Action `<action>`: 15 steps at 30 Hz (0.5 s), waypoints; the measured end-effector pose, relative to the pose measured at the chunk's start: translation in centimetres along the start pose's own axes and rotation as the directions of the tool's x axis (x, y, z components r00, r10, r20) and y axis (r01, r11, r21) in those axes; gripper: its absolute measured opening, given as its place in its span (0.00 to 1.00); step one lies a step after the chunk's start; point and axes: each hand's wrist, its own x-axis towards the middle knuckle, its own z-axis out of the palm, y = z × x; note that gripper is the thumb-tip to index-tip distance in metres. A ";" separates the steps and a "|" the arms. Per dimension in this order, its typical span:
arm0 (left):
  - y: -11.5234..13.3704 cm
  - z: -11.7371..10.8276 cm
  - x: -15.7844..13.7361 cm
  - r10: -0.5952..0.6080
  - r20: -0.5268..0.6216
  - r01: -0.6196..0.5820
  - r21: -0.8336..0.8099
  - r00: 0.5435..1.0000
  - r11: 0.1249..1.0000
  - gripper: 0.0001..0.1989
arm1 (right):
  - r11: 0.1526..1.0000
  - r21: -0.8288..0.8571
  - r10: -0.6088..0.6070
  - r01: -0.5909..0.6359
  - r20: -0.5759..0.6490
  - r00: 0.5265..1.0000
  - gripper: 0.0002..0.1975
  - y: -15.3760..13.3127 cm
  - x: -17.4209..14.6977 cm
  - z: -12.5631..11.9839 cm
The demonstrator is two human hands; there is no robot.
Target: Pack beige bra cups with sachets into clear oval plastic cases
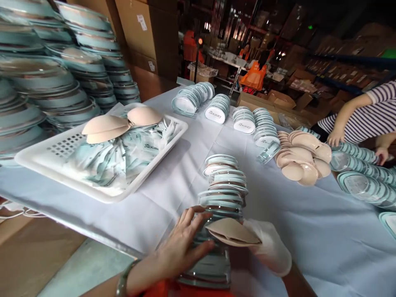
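Observation:
My left hand [185, 239], bare and with a bracelet at the wrist, has its fingers spread beside the near end of a row of clear-and-teal oval cases [222, 185]. Whether it touches them I cannot tell. My right hand [272, 243] wears a white glove and is closed on a pair of beige bra pads [233, 231], held over the row with their edges together. Below my hands lies a clear case [208, 268], partly hidden by my left hand. A pile of similar beige pads [303, 154] lies farther right on the table.
A white plastic basket [105, 200] at left holds printed sachets [120, 156] and beige pads [107, 126]. Tall stacks of cases [89, 70] rise behind it. More case rows [218, 109] stand along the far edge. At right, a person in striped sleeves [365, 111] handles cases.

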 end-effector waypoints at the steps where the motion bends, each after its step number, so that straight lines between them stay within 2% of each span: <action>1: -0.4 0.7 -0.3 -0.006 0.006 0.005 0.034 1.000 0.999 0.24 | 0.997 -0.078 -0.010 0.021 0.134 0.991 0.08 -0.5 0.5 0.2; 3: -0.8 1.9 -0.4 -0.032 0.031 0.030 0.077 0.999 0.997 0.27 | 0.938 -0.341 0.074 0.060 0.365 0.928 0.08 -1.6 1.7 0.9; 4: -0.7 2.3 -0.2 -0.050 0.038 0.046 0.103 0.998 0.994 0.30 | 0.878 -0.470 0.140 0.085 0.423 0.896 0.08 -2.1 2.3 1.4; 6: -0.6 2.8 0.0 -0.084 0.010 0.081 0.165 0.996 0.983 0.33 | 0.782 -0.614 0.221 0.107 0.434 0.873 0.11 -2.6 3.3 2.1; 8: -0.6 2.9 0.2 -0.095 -0.047 0.103 0.201 0.994 0.974 0.33 | 0.786 -0.602 0.180 0.140 0.439 0.880 0.10 -2.6 3.6 2.2; 10: -0.7 2.8 0.2 -0.091 -0.072 0.104 0.212 0.993 0.972 0.31 | 0.844 -0.504 0.119 0.186 0.513 0.850 0.15 -2.2 3.5 1.5; 12: -0.9 2.7 0.3 -0.080 -0.052 0.089 0.214 0.995 0.973 0.30 | 0.864 -0.474 0.168 0.170 0.590 0.790 0.17 -1.9 3.2 0.8; 14: -0.9 2.7 0.4 -0.058 -0.040 0.065 0.226 0.998 0.972 0.30 | 0.835 -0.531 0.263 0.146 0.617 0.742 0.13 -1.7 3.0 0.9; 15: -0.9 2.7 0.5 -0.041 -0.037 0.048 0.236 0.998 0.971 0.31 | 0.814 -0.562 0.297 0.144 0.616 0.729 0.14 -1.7 3.0 1.2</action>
